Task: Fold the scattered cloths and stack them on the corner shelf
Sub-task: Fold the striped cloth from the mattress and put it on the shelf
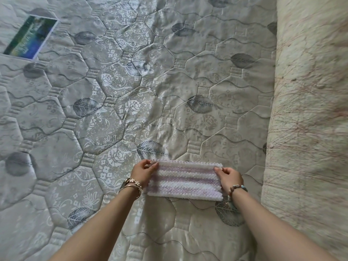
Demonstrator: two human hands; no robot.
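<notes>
fluffy white-and-lilac striped cloth [185, 179], folded oblong, zigzag edges

The white-and-lilac striped cloth [185, 178] I hold is fluffy, ribbed chenille, matt. Under it the grey quilted mattress [131, 91] has a satiny sheen over stitched floral fabric. The glossy printed card [31, 37] looks smooth.

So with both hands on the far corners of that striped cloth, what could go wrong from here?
1. The left hand and right hand pinch only the far corners of the striped cloth, so the middle could sag and the fold come out uneven.
2. The quilted mattress looks slick and soft; the cloth may slide or bunch when pressed.
3. No shelf is in view, so the folded cloth could come undone while being carried.
</notes>
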